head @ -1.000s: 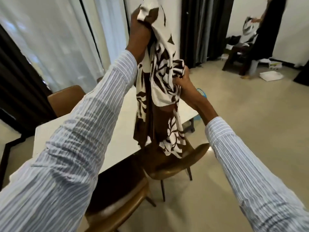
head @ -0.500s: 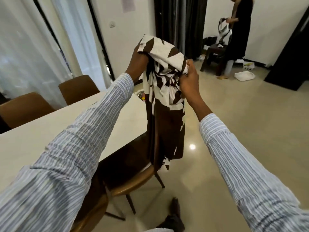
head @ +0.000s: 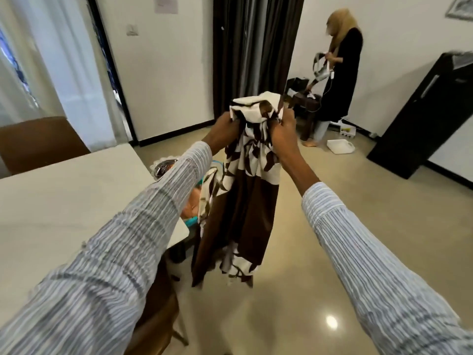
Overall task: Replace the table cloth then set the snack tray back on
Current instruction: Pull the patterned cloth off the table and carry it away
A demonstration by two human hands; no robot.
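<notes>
A brown and white patterned table cloth (head: 245, 201) hangs bunched in the air in front of me, its lower end near the floor. My left hand (head: 225, 126) grips its top edge on the left, and my right hand (head: 282, 129) grips the top edge on the right, the two close together. The pale bare table (head: 64, 201) lies to my left. Past its far corner a round metal tray (head: 163, 166) shows partly behind my left sleeve, on something low that is mostly hidden.
Brown chairs stand at the table's far side (head: 38, 144) and tucked under its near edge (head: 158, 316). Another person (head: 337, 73) stands at the back right by a dark stool. A white box (head: 340, 146) lies on the floor, and a black cabinet (head: 422, 119) stands at the right.
My view has swung right, away from the table. Both hands have come down and closer together on the cloth's top edge, and the cloth hangs lower.
</notes>
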